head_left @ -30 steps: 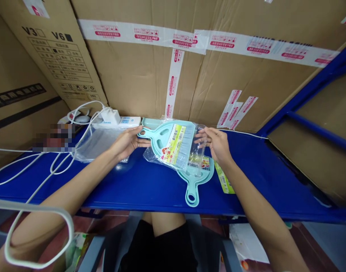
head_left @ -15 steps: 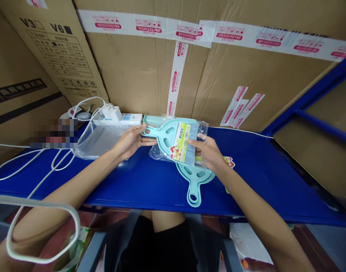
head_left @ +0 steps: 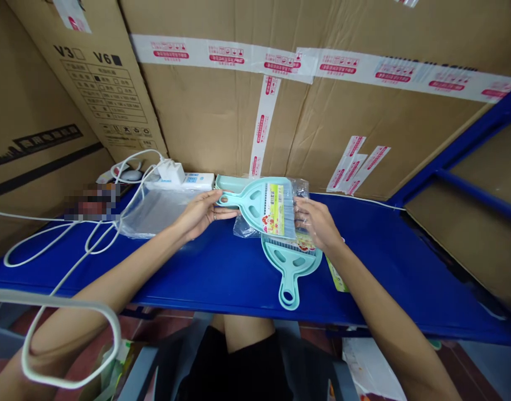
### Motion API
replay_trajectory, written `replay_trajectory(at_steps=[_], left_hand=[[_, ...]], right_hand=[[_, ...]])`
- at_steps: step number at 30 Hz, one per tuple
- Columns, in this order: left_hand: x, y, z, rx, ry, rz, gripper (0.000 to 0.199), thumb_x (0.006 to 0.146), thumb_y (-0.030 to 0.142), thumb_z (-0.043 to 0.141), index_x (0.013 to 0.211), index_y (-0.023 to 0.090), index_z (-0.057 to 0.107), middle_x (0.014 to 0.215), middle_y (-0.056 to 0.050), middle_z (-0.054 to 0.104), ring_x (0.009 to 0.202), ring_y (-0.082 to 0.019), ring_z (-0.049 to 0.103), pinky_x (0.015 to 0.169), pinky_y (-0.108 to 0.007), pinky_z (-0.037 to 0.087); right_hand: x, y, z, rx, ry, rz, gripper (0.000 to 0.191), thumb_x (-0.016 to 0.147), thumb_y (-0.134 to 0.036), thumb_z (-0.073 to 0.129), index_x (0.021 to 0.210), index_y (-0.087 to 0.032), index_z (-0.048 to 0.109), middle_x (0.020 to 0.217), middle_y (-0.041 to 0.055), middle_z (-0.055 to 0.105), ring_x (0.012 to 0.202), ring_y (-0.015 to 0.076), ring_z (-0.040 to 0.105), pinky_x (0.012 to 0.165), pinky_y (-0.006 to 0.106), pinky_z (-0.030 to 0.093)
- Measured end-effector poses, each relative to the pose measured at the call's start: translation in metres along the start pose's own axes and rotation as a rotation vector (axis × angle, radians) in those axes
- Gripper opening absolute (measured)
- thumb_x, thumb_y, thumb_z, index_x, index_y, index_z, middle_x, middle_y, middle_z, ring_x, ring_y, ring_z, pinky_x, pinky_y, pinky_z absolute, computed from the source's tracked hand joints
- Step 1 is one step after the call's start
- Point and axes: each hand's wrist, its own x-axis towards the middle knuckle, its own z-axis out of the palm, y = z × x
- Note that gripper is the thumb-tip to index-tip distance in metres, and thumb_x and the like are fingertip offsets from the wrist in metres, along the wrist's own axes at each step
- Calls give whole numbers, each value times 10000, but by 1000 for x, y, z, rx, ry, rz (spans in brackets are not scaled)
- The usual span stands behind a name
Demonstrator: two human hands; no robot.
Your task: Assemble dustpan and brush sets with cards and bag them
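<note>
My left hand [head_left: 200, 214] is closed on the handle of a mint-green dustpan and brush set [head_left: 252, 207], held flat above the blue table. A yellow-green printed card [head_left: 275, 209] sits across its grey-blue bristles. Clear plastic bag [head_left: 247, 227] shows below and beyond the set; I cannot tell how far it encloses it. Beside the bristle end, my right hand [head_left: 320, 223] has its fingers bent on the bag's clear film. A second mint dustpan and brush set [head_left: 289, 267] lies on the table below, handle toward me, its far end partly hidden under the held one.
Flat clear bags [head_left: 155, 214] are stacked at left on the blue table [head_left: 222, 278], by a white power strip [head_left: 199, 180] and looping white cables [head_left: 90, 250]. A mint-green piece [head_left: 230, 182] lies behind the set. A yellow-green card [head_left: 337, 275] lies near my right forearm. Cardboard boxes [head_left: 213, 122] wall the back.
My right fingers have slid off the card and bristles to the bag beside the bristle end. The held set has shifted slightly, uncovering more of the lower set's bristles and card.
</note>
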Motion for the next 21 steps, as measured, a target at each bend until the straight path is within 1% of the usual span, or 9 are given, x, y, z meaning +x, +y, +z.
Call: replay_trajectory(at_steps=[3,5,7,10,14,16,18,20,21], left_hand=[[-1,-2,2,-24,-12,-3,220,1070,136,543,1082,97,759,908,-103,791,840,-267,843,949,-436,687],[-2,-3,3,-28,-37,1,228,1075,138,536,1089,94,759,911,-94,777,853,-269,843,957,-447,685],[-3,-4,3,-35,-60,5,224,1077,149,543,1098,94,758,897,-80,760,860,-272,843,957,-455,685],[-4,-5,4,-56,-86,8,192,1067,160,577,1105,106,758,870,-67,752,881,-278,843,967,-454,682],[-6,-5,5,-34,-175,5,213,1067,203,601,1192,116,750,1047,-147,805,972,-323,835,901,-411,697],[-7,-3,4,-17,-218,4,252,1063,245,620,1249,120,737,1179,-192,802,992,-347,829,855,-401,701],[-6,-1,0,3,-230,20,290,1062,285,620,1278,123,727,1293,-225,772,991,-356,829,822,-403,703],[-5,1,-3,30,-214,43,302,1060,306,612,1275,126,725,1356,-238,743,981,-355,831,800,-406,704],[-3,1,-5,46,-201,51,299,1057,307,611,1266,127,725,1364,-239,738,973,-353,832,790,-404,704]], right_hand=[[1,1,-4,-109,-24,42,400,740,-473,912,969,-183,757,724,36,744,543,152,627,412,229,412],[3,0,-9,-183,-2,26,464,686,-482,964,963,-170,762,670,28,721,482,136,570,375,229,355],[6,-1,-13,-219,14,-12,482,612,-449,1007,910,-154,770,615,9,683,462,125,536,389,239,392],[11,-1,-15,-201,29,-33,493,511,-392,1037,848,-150,772,649,14,697,551,156,612,478,268,508],[19,3,-22,-134,105,-45,466,535,-365,995,897,-176,770,766,30,754,630,177,673,545,279,535],[31,-2,-37,-157,176,-114,434,601,-383,946,950,-190,775,794,28,763,616,167,666,556,281,536],[50,-15,-64,-261,288,-259,396,709,-417,861,1035,-204,784,839,36,777,643,178,681,588,300,558],[74,-35,-99,-478,434,-449,342,830,-398,729,1105,-202,790,928,67,799,785,216,744,706,351,612],[86,-45,-117,-530,468,-478,337,855,-344,689,1142,-201,791,1021,92,811,903,236,761,802,382,620]])
